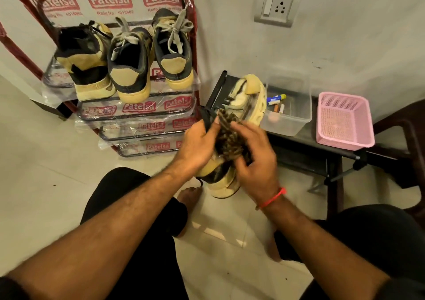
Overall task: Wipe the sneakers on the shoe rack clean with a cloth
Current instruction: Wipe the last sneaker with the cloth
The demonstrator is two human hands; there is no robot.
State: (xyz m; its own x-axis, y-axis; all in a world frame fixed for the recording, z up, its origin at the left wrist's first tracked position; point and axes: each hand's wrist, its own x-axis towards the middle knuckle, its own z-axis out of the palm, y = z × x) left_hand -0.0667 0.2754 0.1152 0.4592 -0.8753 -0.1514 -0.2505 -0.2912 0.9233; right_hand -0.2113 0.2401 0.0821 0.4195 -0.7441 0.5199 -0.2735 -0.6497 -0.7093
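Tiled floor (69, 184) beside a pale wall (230, 35) bearing a switch and socket plate (277, 6). At upper left stands a red-framed shoe rack (190, 53), its shelves still wrapped in printed plastic. Three sneakers sit heels outward on the upper shelf: a black and tan sneaker (85, 65) at left, a middle sneaker (130, 67) with grey laces, and a right-hand sneaker (173, 51) just beside the frame. A fourth sneaker (222, 180), cream-soled, is held off the rack in front of the person's knees. The left hand (197, 145) grips its upper edge, fingers curled round it. The right hand (255, 159) presses a mottled brown cloth (230, 136) against the sneaker's side, fingers curled over the cloth. Behind the hands, a fifth sneaker (247, 97) rests on a dark low table (299, 147). Also on the table are a clear plastic box (287, 113) holding small items and, to its right, a pink basket (343, 120). A red thread (272, 198) circles the right wrist.
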